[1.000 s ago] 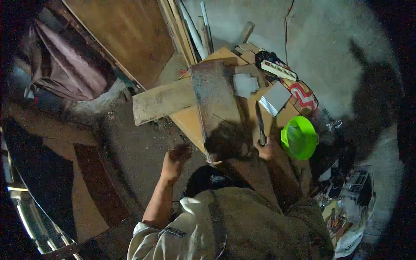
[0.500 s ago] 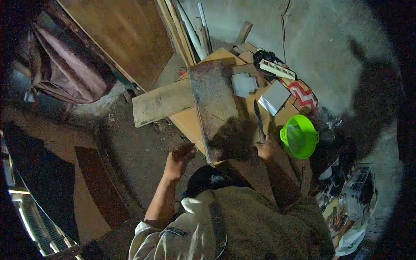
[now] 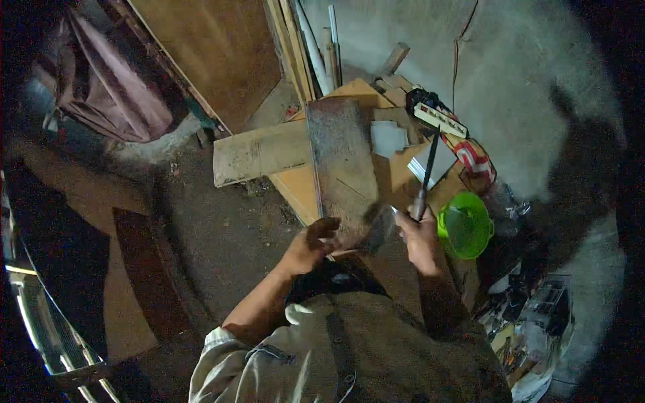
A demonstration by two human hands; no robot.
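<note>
My right hand (image 3: 422, 245) grips a knife (image 3: 431, 164) with a long dark blade, which points up and away from me. A small bright tip shows by its thumb; what it is I cannot make out. Over the near left edge of a worn dark board (image 3: 342, 154) is my left hand (image 3: 310, 248), its fingers loosely bent and apart, with nothing visible in them. Beyond the knife lies a stack of white square sheets (image 3: 440, 164). Some pale grey sheets (image 3: 388, 138) rest to the left of that stack.
A bright green plastic tub (image 3: 489, 230) stands to the right of my right hand. Farther off are a power strip (image 3: 440, 121) and a red-and-white cloth (image 3: 476, 161). A pale plank (image 3: 259, 158) juts out left. Cluttered items fill a bin (image 3: 537, 336) at lower right.
My left hand has moved right and inward to the board's near edge. My right hand has shifted slightly right with the knife, whose blade now leans right instead of left.
</note>
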